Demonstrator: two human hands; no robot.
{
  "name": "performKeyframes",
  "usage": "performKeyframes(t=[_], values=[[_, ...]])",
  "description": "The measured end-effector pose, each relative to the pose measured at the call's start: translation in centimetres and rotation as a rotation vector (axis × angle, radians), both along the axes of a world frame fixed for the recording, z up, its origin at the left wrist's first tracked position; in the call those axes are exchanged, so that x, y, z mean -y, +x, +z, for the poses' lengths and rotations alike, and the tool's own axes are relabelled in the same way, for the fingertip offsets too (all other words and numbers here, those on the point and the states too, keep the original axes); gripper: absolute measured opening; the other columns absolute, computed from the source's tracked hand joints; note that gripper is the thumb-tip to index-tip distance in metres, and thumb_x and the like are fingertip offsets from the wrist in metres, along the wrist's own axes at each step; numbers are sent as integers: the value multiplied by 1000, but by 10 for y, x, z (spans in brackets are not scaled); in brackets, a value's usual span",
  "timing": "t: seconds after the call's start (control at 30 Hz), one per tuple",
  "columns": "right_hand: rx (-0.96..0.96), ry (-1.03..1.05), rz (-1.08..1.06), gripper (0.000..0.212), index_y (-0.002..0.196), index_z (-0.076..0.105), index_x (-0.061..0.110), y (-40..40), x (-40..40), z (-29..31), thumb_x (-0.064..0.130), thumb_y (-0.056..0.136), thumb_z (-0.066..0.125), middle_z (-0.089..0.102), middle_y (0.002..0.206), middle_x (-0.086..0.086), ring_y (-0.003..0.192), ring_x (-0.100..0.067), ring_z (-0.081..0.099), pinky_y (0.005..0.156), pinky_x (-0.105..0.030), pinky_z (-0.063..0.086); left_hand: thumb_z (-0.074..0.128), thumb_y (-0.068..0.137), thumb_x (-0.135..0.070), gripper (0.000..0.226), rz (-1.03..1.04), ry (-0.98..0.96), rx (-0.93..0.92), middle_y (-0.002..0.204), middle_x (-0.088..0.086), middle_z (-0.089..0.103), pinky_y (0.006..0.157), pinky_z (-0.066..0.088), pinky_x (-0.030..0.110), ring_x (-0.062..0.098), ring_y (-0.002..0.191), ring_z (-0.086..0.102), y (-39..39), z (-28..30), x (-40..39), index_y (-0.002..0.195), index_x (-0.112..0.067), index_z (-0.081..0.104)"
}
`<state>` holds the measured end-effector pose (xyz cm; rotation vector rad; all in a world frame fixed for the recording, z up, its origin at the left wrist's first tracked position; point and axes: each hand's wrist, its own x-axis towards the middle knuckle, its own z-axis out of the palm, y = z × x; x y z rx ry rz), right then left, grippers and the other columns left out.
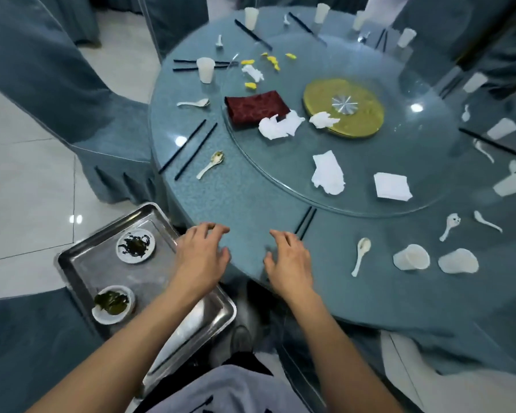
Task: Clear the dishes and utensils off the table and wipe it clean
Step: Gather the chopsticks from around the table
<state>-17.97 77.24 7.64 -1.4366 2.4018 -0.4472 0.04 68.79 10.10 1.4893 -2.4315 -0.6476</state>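
While both hands hover empty at its near edge, the round table [251, 204] carries most of what is to be cleared, with a glass turntable [280, 186] at its centre taken here as the landmark. Off the table's near-left edge, well away from the turntable, a steel tray [81, 263] holds two small dishes [135, 245] of dark greens. On the turntable's left part lies a dark red cloth [255, 110], soft and likely the wiper, best gathered by a corner, with crumpled tissues [280, 126] touching its near end and more toward the turntable's near rim. Beyond its near-right rim, two plastic cups [411, 257] lie tipped over; they look light and easily crushed, so a loose grasp round the wall should suit. Black chopsticks [306, 222] sit just past the near rim, thin and liable to roll, better pinched together at mid-length. White spoons [361, 254] ring the turntable, probably brittle and slick, best lifted by the handle. The left hand [201, 254] spreads its fingers loosely over the table's edge beside the tray, holding nothing; the right hand [286, 260], fingers relaxed and slightly bent, hangs just short of the chopsticks.
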Motion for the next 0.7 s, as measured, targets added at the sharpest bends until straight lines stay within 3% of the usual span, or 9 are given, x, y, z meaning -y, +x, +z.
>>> performKeyframes(t=[0.1, 0.2, 0.4, 0.47, 0.6, 0.7], values=[[23, 108, -79, 46, 137, 53, 19, -28, -16, -18, 28, 92, 57, 57, 127, -6, 116, -29, 54, 98, -42, 42, 49, 85, -41, 42, -44, 26, 43, 116, 3, 66, 89, 49, 47, 33, 105, 62, -23, -10, -15, 118, -22, 68], [74, 214, -195, 36, 123, 55, 16, -49, -17, -38, 39, 95, 54, 62, 120, -8, 111, -31, 58, 92, -40, 43, 42, 88, -46, 46, -84, 38, 78, 113, 4, 67, 87, 51, 45, 32, 101, 63, -35, -22, -29, 115, -22, 69], [85, 358, -365, 61, 122, 56, 11, -68, 0, -66, 63, 89, 55, 64, 122, -11, 113, -32, 61, 94, -42, 47, 54, 85, -36, 38, -101, 119, 173, 116, 0, 64, 90, 47, 45, 30, 107, 60, -38, -35, -48, 119, -26, 66], [72, 368, -384, 62, 125, 54, 9, -66, 8, -70, 58, 89, 58, 62, 125, -12, 116, -32, 60, 95, -42, 46, 50, 85, -38, 40, -117, 133, 203, 116, -2, 63, 91, 46, 45, 29, 107, 59, -37, -37, -48, 120, -27, 65], [164, 403, -451, 41, 124, 54, 4, -60, 16, -76, 31, 94, 59, 61, 128, -15, 115, -33, 61, 93, -40, 48, 48, 85, -40, 43, -130, 138, 234, 118, -1, 63, 95, 44, 44, 28, 109, 58, -35, -40, -43, 123, -28, 65], [186, 453, -480, 39, 125, 54, 3, -56, 3, -79, 27, 95, 60, 62, 125, -15, 113, -33, 62, 92, -41, 49, 47, 86, -39, 44, -131, 167, 223, 121, -1, 63, 97, 43, 44, 28, 111, 57, -36, -42, -40, 124, -27, 64]])
